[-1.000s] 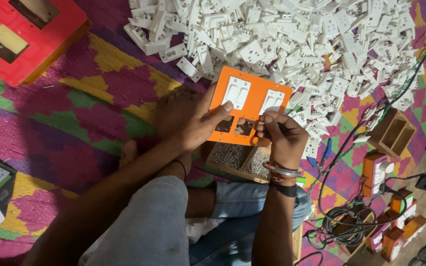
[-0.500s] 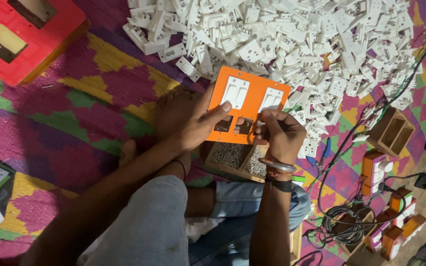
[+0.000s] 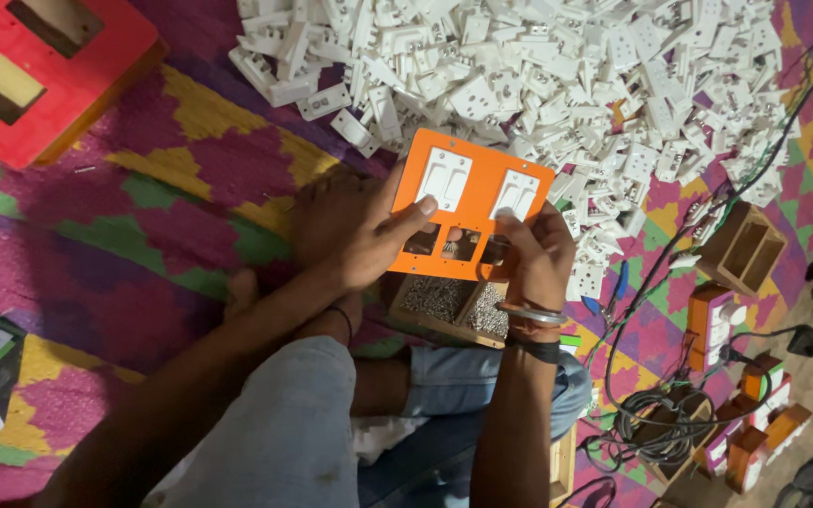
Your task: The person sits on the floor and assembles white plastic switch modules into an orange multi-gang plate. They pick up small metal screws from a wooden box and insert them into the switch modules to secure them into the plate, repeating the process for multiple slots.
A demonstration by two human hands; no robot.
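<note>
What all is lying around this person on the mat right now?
Orange plate: one, two white switches fitted, held in both hands at centre.
Switch parts pile: many, white, top centre to right.
Wooden tray: one, holds small grey bits, under the plate.
Red board: one, with cutouts, top left.
Empty wooden box: one, brown, right.
Orange switch boxes: several, bottom right, by black cables.
Patterned mat: one, pink, yellow, green.
Left hand: holds the plate's left edge.
Right hand: at the plate's lower right.

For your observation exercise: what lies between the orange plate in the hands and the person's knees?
In the head view, a wooden tray of small metal screws sits there, partly under the orange plate.
</note>
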